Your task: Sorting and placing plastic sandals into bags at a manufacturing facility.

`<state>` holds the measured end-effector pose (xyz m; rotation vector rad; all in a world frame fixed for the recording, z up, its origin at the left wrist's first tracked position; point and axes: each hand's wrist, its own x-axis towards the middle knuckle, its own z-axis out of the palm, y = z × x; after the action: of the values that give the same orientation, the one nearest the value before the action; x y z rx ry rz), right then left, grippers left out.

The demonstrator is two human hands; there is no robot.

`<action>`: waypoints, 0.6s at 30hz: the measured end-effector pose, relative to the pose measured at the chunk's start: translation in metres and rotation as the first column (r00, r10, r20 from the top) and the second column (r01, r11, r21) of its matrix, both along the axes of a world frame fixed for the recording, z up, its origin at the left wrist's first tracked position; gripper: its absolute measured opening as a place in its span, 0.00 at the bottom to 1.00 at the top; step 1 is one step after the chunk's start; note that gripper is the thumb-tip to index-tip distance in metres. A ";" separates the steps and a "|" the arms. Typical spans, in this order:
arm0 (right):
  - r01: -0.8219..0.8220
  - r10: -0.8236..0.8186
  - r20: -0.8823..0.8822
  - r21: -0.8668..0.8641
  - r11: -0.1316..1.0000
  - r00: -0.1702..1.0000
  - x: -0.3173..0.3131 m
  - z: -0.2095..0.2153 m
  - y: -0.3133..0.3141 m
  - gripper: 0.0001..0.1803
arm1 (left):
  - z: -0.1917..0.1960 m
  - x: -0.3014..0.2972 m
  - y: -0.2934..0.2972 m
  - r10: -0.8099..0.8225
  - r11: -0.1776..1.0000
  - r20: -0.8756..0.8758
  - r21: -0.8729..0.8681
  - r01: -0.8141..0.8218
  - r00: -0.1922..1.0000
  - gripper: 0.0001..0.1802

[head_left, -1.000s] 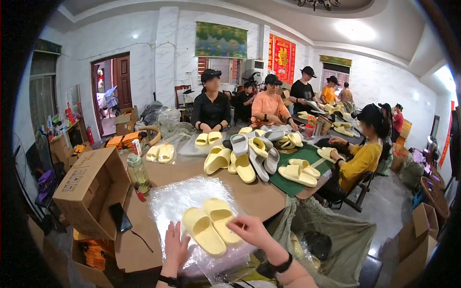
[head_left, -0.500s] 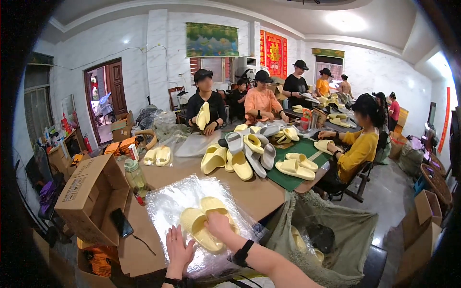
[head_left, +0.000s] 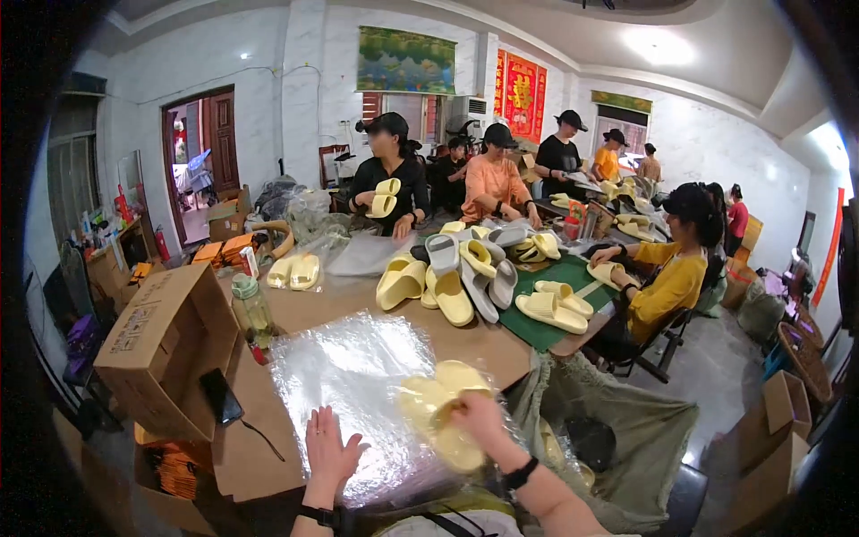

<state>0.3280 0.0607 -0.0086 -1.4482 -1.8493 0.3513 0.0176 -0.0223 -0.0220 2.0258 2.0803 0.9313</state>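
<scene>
My right hand [head_left: 474,419] is curled around a pair of pale yellow slippers [head_left: 443,407], gripping them at their middle — the soles lie stacked at an angle, one toe poking out above my knuckles and the other heel below. The slippers sit on a sheet of clear plastic film [head_left: 349,376] that crinkles and shines across the bench [head_left: 483,340]. My left hand [head_left: 329,452] lies flat and open on the near edge of that film, fingers spread, holding nothing; it is well to the left of the slippers and does not touch them.

Further left of my left hand a black phone [head_left: 220,396] rests on the flap of an open cardboard box [head_left: 157,345], and just beyond it stands a clear bottle [head_left: 252,309]. Beyond my right hand, across the bench, a heap of loose slippers [head_left: 456,277] in yellow and grey lies near a green mat [head_left: 559,300] — several more pairs rest on the mat itself. Other people sit around the far side; one in black [head_left: 389,179] holds a yellow pair up, another in a yellow top [head_left: 667,277] is seated off to the right of my right hand.
</scene>
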 end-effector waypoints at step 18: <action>0.874 0.091 0.910 -0.415 0.251 0.406 0.411 -0.204 -0.112 0.14 | -0.015 -0.008 -0.002 0.004 0.997 -0.037 0.084 -0.001 0.999 0.48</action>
<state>0.7394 -0.0515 -0.2128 -3.4651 -1.6124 0.4237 0.0092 -0.0246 -0.0369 2.0963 2.0970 1.0054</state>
